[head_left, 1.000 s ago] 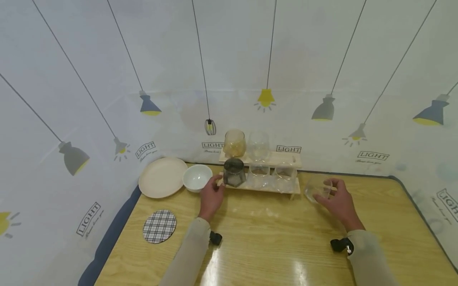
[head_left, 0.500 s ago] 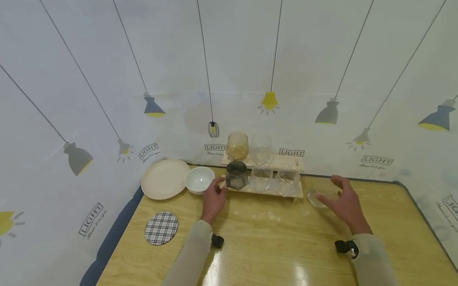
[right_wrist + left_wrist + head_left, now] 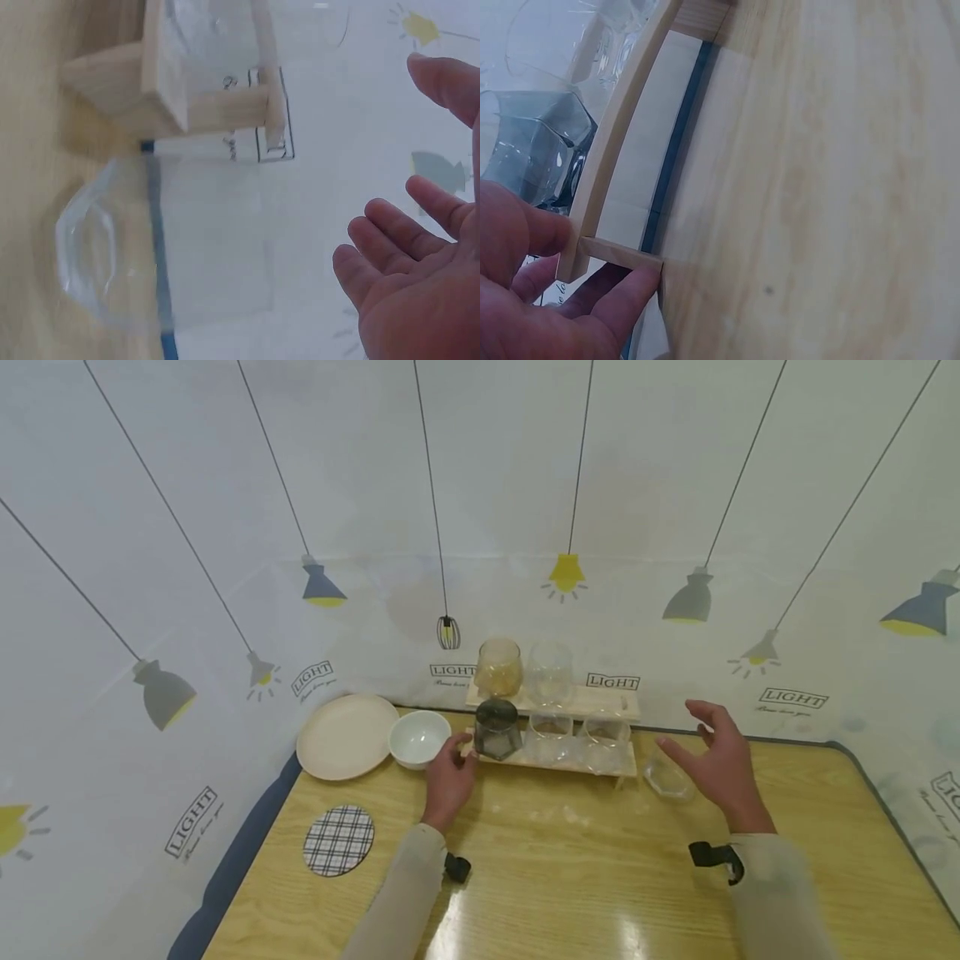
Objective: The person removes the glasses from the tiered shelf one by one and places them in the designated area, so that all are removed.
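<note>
A two-tier wooden rack (image 3: 585,700) stands against the back wall. My left hand (image 3: 448,787) grips the left end of its lower shelf; in the left wrist view the thumb lies at the shelf end (image 3: 574,255) and a fingertip is against the leg. A smoky grey glass (image 3: 497,735) is nearest that hand, with two clear glasses beside it on the same tier. An amber glass (image 3: 498,670) and a clear glass (image 3: 551,672) sit on the upper tier. To the right of the rack, a clear glass (image 3: 90,247) stands upright on the table, with my right hand (image 3: 723,770) apart from it, fingers spread.
Left of the rack are a white bowl (image 3: 420,740) and a large cream plate (image 3: 348,737). A round checked coaster (image 3: 339,841) lies nearer the front left. The wooden table (image 3: 585,877) meets a lamp-patterned wall covering at the back.
My right hand has let go of the clear glass and lifted away from it, leaving it on the table. My left hand stays at the rack's end.
</note>
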Tool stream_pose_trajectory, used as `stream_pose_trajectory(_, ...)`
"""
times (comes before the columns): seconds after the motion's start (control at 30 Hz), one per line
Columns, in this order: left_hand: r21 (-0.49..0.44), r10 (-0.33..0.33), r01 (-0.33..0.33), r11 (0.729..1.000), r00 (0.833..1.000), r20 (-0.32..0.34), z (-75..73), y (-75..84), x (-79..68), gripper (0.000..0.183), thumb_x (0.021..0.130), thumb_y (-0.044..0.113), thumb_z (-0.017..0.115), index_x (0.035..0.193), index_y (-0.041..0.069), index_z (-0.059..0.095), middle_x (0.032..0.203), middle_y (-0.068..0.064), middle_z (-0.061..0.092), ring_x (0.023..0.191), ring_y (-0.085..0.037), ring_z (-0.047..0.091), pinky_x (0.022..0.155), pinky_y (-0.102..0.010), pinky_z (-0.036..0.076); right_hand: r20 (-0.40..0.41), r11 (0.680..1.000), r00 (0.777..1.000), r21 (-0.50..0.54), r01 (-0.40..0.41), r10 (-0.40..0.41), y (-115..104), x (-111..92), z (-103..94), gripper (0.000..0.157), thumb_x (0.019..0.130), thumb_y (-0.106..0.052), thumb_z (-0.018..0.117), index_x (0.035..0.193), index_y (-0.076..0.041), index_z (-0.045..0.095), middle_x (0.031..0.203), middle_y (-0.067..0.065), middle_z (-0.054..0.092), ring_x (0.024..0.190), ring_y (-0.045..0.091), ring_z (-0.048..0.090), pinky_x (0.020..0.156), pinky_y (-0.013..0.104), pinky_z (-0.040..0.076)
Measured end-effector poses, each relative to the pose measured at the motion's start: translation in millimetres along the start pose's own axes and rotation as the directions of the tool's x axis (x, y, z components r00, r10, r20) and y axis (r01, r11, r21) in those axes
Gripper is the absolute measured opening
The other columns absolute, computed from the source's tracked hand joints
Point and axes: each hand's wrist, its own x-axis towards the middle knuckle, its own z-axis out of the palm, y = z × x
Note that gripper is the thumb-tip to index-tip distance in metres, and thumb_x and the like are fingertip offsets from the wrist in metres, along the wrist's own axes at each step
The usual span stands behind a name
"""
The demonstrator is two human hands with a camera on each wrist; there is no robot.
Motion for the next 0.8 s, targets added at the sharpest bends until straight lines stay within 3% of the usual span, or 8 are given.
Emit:
stream_pose_trajectory(0.37, -0.003, -0.022, 0.022, 1.000, 1.000, 0.010, 2.4, -0.1, 0.5, 0.034, 0.101, 0.022, 0.069, 0.134, 0.020, 0.069, 0.119, -0.011, 0.075, 0.107, -0.027, 0.069, 0.094, -0.049, 0.055, 0.001, 0.992, 0.998, 0.110, 0.069, -0.070, -35.8, 29.3, 32.4, 0.073, 0.099, -0.031, 0.076, 0.155, -0.002, 0.040, 0.157, 0.022, 0.047, 0.150, 0.041, 0.042, 0.121, 0.056, 0.037)
stream_pose_trajectory(0.63, 0.003, -0.006, 0.006, 1.000, 1.000, 0.004, -1.5, 0.8, 0.9, 0.034, 0.100, 0.020, 0.070, 0.133, 0.018, 0.069, 0.123, -0.012, 0.076, 0.112, -0.029, 0.069, 0.097, -0.051, 0.055, 0.043, 0.976, 0.998, 0.213, 0.044, -0.054, -61.1, 55.6, 56.8, 0.076, 0.098, -0.034, 0.077, 0.156, -0.003, 0.039, 0.159, 0.020, 0.047, 0.151, 0.037, 0.042, 0.125, 0.053, 0.035)
stream_pose_trajectory(0.8, 0.005, 0.007, -0.007, 1.000, 1.000, -0.012, -1.5, 2.5, -1.4, 0.032, 0.099, 0.018, 0.071, 0.131, 0.017, 0.070, 0.115, -0.014, 0.077, 0.108, -0.030, 0.070, 0.095, -0.051, 0.055, 0.077, 0.984, 0.996, 0.172, 0.035, -0.049, -73.3, 73.9, 70.6, 0.079, 0.098, -0.042, 0.076, 0.158, -0.006, 0.038, 0.159, 0.019, 0.048, 0.150, 0.035, 0.044, 0.124, 0.052, 0.036)
